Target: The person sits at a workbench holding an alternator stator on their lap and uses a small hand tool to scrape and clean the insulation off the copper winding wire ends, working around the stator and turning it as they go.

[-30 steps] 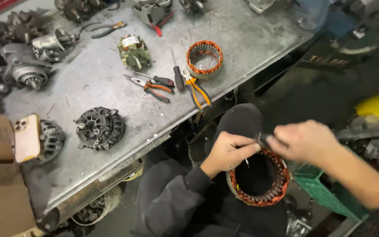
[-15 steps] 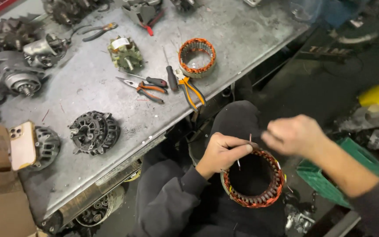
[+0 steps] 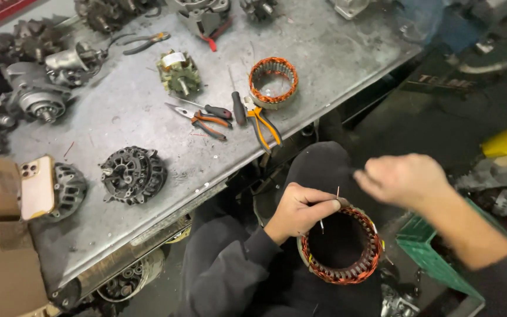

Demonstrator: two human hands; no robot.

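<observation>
Two hands: left hand (image 3: pixel 298 212) grip pinching upright wire (image 3: pixel 338 192) on stator (image 3: pixel 341 246); right hand (image 3: pixel 403 179) blurred, grip unclear.

The left hand (image 3: pixel 298 210) pinches a thin wire (image 3: pixel 330 205) on the copper-wound stator (image 3: pixel 341 246); the right hand (image 3: pixel 403 179) hovers beside.

Auto-electric repair workshop, worn metal workbench (image 3: pixel 324 53), dismantled alternators (image 3: pixel 133 174), copper-wound stators (image 3: pixel 273 82), pliers (image 3: pixel 263 123) lying about

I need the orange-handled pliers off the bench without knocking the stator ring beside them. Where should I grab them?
Take the orange-handled pliers by the two splayed handles, coming from the bench's near edge. The handles point toward that edge and lie free, while the head sits close to the stator ring and a dark-handled screwdriver.
</observation>
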